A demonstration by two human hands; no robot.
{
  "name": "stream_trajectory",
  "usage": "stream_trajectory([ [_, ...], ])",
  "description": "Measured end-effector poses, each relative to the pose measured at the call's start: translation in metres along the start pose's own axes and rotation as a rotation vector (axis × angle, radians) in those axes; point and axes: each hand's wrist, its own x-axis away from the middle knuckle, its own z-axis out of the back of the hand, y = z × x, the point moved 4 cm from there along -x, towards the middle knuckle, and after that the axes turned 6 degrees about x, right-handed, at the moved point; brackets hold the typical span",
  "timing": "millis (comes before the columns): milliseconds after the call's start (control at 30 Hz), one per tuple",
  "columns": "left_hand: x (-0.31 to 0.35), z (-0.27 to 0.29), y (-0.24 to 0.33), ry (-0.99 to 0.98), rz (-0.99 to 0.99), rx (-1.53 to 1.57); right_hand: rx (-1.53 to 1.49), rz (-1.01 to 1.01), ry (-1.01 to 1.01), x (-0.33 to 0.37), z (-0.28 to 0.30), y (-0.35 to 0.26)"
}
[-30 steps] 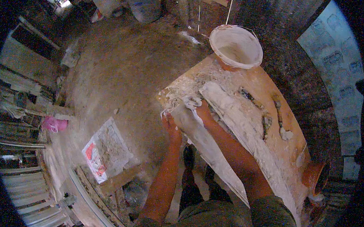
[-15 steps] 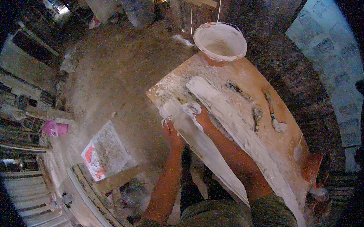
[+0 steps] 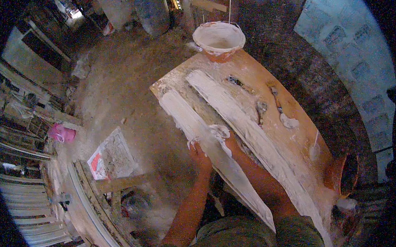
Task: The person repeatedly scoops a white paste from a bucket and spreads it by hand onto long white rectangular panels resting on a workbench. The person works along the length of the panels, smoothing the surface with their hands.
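A long white plaster strip (image 3: 181, 108) runs from the worktable's far left corner toward my body, its far part smooth and its near part thinner and greyer. My left hand (image 3: 200, 153) is curled round its left edge, the fingers coated white. Across from it, my right hand (image 3: 224, 138) closes on the right edge, with wet white plaster over the fingers, so their outlines are hard to make out. A second long plaster-covered strip (image 3: 234, 105) lies parallel to the right of the first.
A plaster-coated basin (image 3: 219, 38) stands at the far end of the orange-brown worktable (image 3: 294, 141). Two brush-like tools (image 3: 240, 83) (image 3: 261, 113) and a plaster-tipped tool (image 3: 281, 109) lie to the right. A reddish bucket (image 3: 337, 176) rests near the right edge; a white sack (image 3: 115, 155) lies on the floor.
Both hands have slid along the strip from its far end toward my body. The far stretch they covered now lies exposed and smooth. The view has shifted slightly.
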Motion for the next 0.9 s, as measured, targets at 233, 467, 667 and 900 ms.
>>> stream_trajectory([
  [233,0.098,-0.007,-0.037,-0.091,0.13,0.086,-0.153,-0.169,-0.052,0.086,0.056,0.024],
  [467,0.221,-0.018,-0.085,-0.088,0.085,0.053,-0.075,-0.123,0.042,0.183,0.129,0.071],
  [667,0.327,-0.03,-0.102,-0.061,0.046,-0.058,-0.116,-0.03,0.046,0.282,0.193,0.072],
  [900,0.449,-0.045,-0.136,-0.065,0.165,0.267,-1.38,0.567,-0.208,0.357,0.208,0.119],
])
